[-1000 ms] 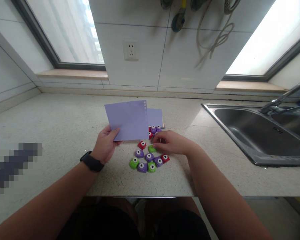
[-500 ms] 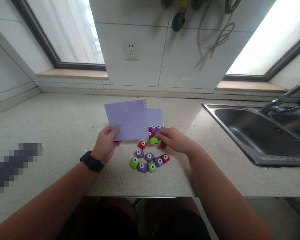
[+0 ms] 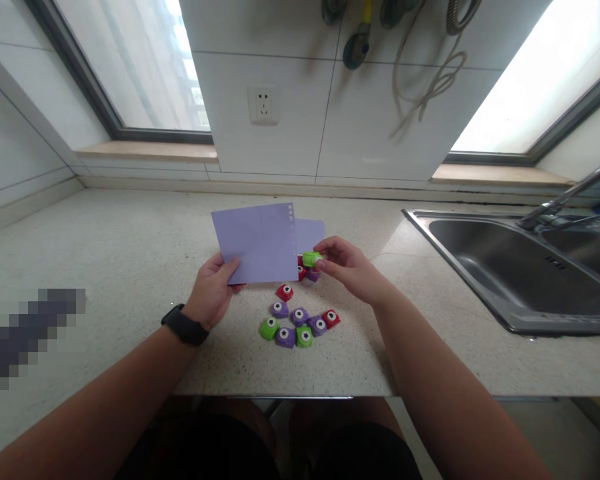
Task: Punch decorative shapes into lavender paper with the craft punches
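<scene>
My left hand (image 3: 214, 287) pinches the lower left corner of a purple sheet of paper (image 3: 257, 243), thumb on top. Small shapes are punched along the sheet's upper right edge. Just right of that edge, my right hand (image 3: 347, 267) grips a small green craft punch (image 3: 311, 259) between thumb and fingers. Below the held punch, a red punch (image 3: 301, 272) and purple ones are partly hidden. Nearer me on the counter sit several more punches in red, purple and green, among them a purple punch (image 3: 285, 337) and a green punch (image 3: 305, 336).
Behind the held sheet lies more purple paper (image 3: 311, 231). A steel sink (image 3: 500, 267) with a faucet (image 3: 550, 207) is set into the counter (image 3: 145, 253) at right. A socket (image 3: 263, 105) and a looped cord (image 3: 440, 83) are on the wall. A pixelated patch covers the far left.
My right hand has lifted the green punch and turned it, bringing it up beside the sheet's right edge. The left hand and its sheet stay almost still.
</scene>
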A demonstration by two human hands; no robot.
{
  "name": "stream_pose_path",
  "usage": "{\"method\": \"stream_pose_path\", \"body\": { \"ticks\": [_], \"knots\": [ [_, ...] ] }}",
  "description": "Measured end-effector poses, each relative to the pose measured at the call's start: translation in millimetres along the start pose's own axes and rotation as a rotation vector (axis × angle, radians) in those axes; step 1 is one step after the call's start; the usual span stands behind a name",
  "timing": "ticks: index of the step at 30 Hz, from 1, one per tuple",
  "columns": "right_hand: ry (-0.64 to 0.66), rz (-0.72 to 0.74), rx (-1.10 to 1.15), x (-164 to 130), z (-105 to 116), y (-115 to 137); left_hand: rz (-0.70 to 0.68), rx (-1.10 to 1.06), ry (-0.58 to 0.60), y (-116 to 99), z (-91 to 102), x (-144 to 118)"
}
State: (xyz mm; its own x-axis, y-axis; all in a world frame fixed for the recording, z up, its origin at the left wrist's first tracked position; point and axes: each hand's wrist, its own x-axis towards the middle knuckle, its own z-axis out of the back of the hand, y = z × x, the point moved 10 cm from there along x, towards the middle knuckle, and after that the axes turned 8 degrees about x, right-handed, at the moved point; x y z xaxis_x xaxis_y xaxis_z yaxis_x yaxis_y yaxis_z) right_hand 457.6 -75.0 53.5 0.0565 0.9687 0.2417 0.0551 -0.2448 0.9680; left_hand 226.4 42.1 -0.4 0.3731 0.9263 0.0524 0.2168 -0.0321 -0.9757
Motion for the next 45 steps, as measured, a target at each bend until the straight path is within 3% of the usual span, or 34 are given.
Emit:
{"method": "stream_pose_path", "body": {
  "ticks": [6,15,31,35,45],
  "knots": [
    [-0.087,0.052,-0.004,0,8,6,-0.009,0.007,0.002,1,1.0,1],
    [-0.168,0.264,-0.239,-6,9,28,-0.008,-0.007,0.005,0,0.3,0],
    [-0.189,0.148,-0.008,-4,11,22,-0.023,0.006,0.001,-1,0.7,0],
    [-0.191,0.170,-0.037,-4,13,23,-0.032,0.007,0.000,-1,0.6,-1],
    [-0.128,0.047,-0.082,-1,9,4,-0.050,0.017,-0.015,-3,0.4,-1]
  ]
}}
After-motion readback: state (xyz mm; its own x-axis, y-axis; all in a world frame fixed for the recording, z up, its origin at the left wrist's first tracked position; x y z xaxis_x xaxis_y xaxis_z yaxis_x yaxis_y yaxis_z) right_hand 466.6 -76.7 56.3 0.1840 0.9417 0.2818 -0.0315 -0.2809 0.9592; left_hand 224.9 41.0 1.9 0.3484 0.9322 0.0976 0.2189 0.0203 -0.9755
